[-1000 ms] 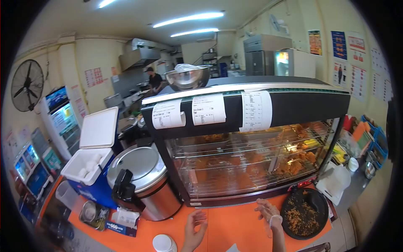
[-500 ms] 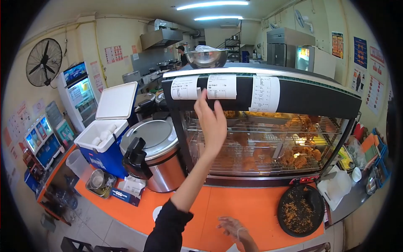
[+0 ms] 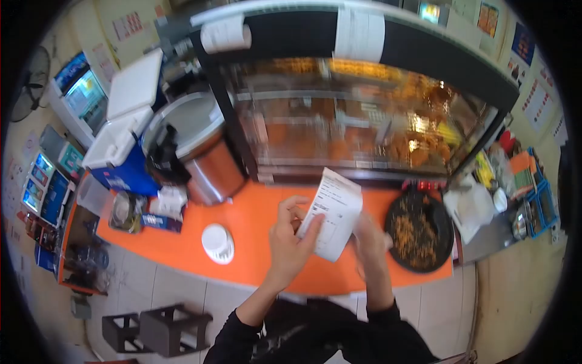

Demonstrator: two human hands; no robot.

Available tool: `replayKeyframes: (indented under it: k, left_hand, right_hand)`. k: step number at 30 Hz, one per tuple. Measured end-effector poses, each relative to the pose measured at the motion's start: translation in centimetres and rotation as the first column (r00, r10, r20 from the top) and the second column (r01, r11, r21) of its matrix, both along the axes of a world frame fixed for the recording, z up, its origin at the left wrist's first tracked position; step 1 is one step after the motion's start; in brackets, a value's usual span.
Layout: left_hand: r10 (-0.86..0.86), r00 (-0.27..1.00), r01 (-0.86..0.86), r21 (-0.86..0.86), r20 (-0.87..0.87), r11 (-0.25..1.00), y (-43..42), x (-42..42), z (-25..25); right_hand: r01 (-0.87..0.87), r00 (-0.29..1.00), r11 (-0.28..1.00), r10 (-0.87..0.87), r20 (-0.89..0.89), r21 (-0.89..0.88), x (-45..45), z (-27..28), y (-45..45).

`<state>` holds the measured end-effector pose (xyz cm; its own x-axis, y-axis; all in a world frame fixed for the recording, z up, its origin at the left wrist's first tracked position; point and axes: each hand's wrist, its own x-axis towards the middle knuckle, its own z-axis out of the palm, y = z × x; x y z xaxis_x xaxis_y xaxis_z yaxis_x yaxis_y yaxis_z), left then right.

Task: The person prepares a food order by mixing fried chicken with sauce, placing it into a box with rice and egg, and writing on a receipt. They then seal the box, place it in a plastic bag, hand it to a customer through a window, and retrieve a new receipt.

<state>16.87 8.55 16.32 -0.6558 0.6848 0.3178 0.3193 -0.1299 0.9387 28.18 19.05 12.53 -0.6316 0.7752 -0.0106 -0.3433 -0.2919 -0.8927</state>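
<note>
My left hand [image 3: 291,239] pinches a printed paper receipt [image 3: 335,215], its thumb lying across the front and its fingers behind. The receipt is tilted, above the orange counter [image 3: 257,209]. Close to its right edge is my right hand [image 3: 372,246], smeared by motion and partly behind the paper, so its grip is unclear. Two more receipts hang on the black top band of the glass food warmer [image 3: 291,173]: a curled left receipt [image 3: 224,34] and a longer right receipt [image 3: 359,33]. Fried food shows blurred behind the glass.
On the right stands a black pan [image 3: 419,233] with brown crumbs. To the left are a white round container [image 3: 217,242], a large lidded cooker [image 3: 212,173] and a blue cooler box [image 3: 124,173] with its lid up. Dark stools [image 3: 173,330] stand on the floor.
My left hand has come down from the warmer's top band with the middle receipt. My right hand has risen to the paper. The view has tipped downward.
</note>
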Motion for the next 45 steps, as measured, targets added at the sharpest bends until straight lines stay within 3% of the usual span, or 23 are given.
replayKeyframes:
  k: [1, 2, 3, 6, 9, 14, 17, 20, 21, 24, 25, 26, 28, 29, 31, 32, 34, 35, 37, 40, 42, 44, 45]
  left_hand:
    - [-0.037, 0.993, 0.037, 0.003, 0.112, 0.999, -0.9, 1.7, -1.1]
    - [-0.072, 0.975, 0.068, 0.029, 0.212, 0.997, -1.5, 3.0, -1.8]
    - [-0.111, 0.955, 0.122, -0.022, 0.274, 0.992, -2.5, 3.9, -2.6]
    - [-0.188, 0.877, 0.288, -0.171, 0.441, 0.942, -5.2, 5.7, -3.2]
    - [-0.284, 0.904, 0.35, -0.173, 0.32, 0.92, -6.3, 6.9, -4.5]
    - [-0.412, 0.79, 0.526, -0.157, 0.454, 0.836, -8.1, 7.6, -3.7]
    - [-0.453, 0.754, 0.571, -0.134, 0.475, 0.81, -9.5, 7.7, -4.1]
    - [-0.478, 0.729, 0.608, -0.143, 0.489, 0.781, -11.5, 7.3, -4.0]
    - [-0.488, 0.724, 0.617, -0.141, 0.487, 0.774, -11.9, 7.1, -3.9]
    - [-0.626, 0.753, 0.657, -0.288, 0.204, 0.697, -12.7, 5.5, -4.5]
    - [-0.627, 0.693, 0.72, -0.312, 0.355, 0.62, -12.5, 4.6, -4.1]
    - [-0.591, 0.759, 0.64, -0.144, 0.275, 0.755, -11.7, 3.9, -4.6]
    - [-0.483, 0.855, 0.436, 0.246, 0.188, 0.866, -8.4, 2.8, -4.2]
    - [-0.433, 0.881, 0.39, 0.226, 0.191, 0.893, -7.0, 1.7, -3.2]
    - [-0.345, 0.903, 0.31, 0.169, 0.256, 0.936, -4.8, 0.2, -1.8]
    - [-0.197, 0.98, 0.18, 0.294, 0.031, 0.939, -2.8, -0.7, -0.3]
    - [0.136, 0.952, 0.026, 0.514, -0.275, 0.858, 2.2, -4.7, 3.6]
    - [0.181, 0.938, -0.018, 0.481, -0.294, 0.877, 4.4, -6.9, 6.6]
    - [0.362, 0.864, -0.073, 0.624, -0.351, 0.778, 10.0, -10.6, 13.0]
    - [0.525, 0.781, -0.192, 0.671, -0.338, 0.717, 17.4, -15.4, 18.8]
    - [0.523, 0.778, -0.223, 0.626, -0.348, 0.747, 20.1, -17.3, 20.3]
    - [0.46, 0.778, -0.252, 0.457, -0.428, 0.853, 21.4, -18.8, 20.7]
    - [0.405, 0.792, -0.216, 0.411, -0.457, 0.886, 21.3, -19.3, 21.0]
  right_hand:
    - [0.091, 0.993, 0.996, -0.09, 0.071, -0.008, -1.3, 5.6, -1.7]
    - [-0.045, 0.911, 0.992, -0.008, 0.411, 0.119, -1.2, 5.9, 0.4]
    - [-0.011, 0.981, 0.997, -0.003, 0.194, 0.074, -1.6, 4.6, 0.8]
    - [0.026, 0.979, 0.998, -0.037, 0.203, 0.059, -0.9, 4.4, 0.8]
    - [0.069, 0.969, 0.996, -0.08, 0.234, 0.055, 0.1, 3.6, 0.7]
    - [0.159, 0.946, 0.985, -0.17, 0.278, 0.062, 2.8, 2.7, -0.7]
    - [0.295, 0.941, 0.951, -0.273, 0.2, -0.089, 3.5, 3.9, -3.9]
    - [0.339, 0.934, 0.937, -0.323, 0.153, -0.088, 4.0, 3.7, -5.3]
    - [0.382, 0.896, 0.924, -0.377, 0.236, 0.03, 4.3, 3.3, -5.3]
    - [0.351, 0.766, 0.838, -0.513, 0.387, 0.417, 5.3, 3.0, -4.1]
    - [0.256, 0.74, 0.781, -0.537, 0.404, 0.569, 5.5, 3.6, -4.5]
    - [0.156, 0.717, 0.689, -0.572, 0.398, 0.708, 5.2, 4.0, -5.2]
    - [0.032, 0.84, 0.663, -0.423, 0.339, 0.748, 4.1, 4.4, -7.2]
    - [-0.095, 0.839, 0.563, -0.399, 0.37, 0.821, 3.7, 4.4, -7.5]
    - [-0.044, 0.89, 0.737, -0.278, 0.362, 0.674, 2.4, 4.3, -8.1]
    - [0.007, 0.892, 0.713, -0.321, 0.318, 0.701, 2.4, 4.4, -7.7]
    - [0.113, 0.881, 0.668, -0.409, 0.237, 0.735, 2.7, 4.4, -6.7]
    - [0.159, 0.884, 0.715, -0.41, 0.223, 0.681, 3.1, 3.9, -6.0]
    - [0.247, 0.886, 0.795, -0.417, 0.202, 0.555, 4.4, 1.9, -4.3]
    - [0.165, 0.778, 0.902, -0.368, 0.509, 0.4, 5.7, -1.7, -3.0]
    - [-0.213, 0.599, 0.797, -0.35, 0.72, 0.565, 6.6, -3.1, -2.5]
    - [-0.291, 0.696, 0.803, -0.195, 0.691, 0.52, 7.3, -6.0, -2.0]
    - [-0.203, 0.796, 0.896, -0.084, 0.599, 0.395, 7.7, -8.7, -1.6]
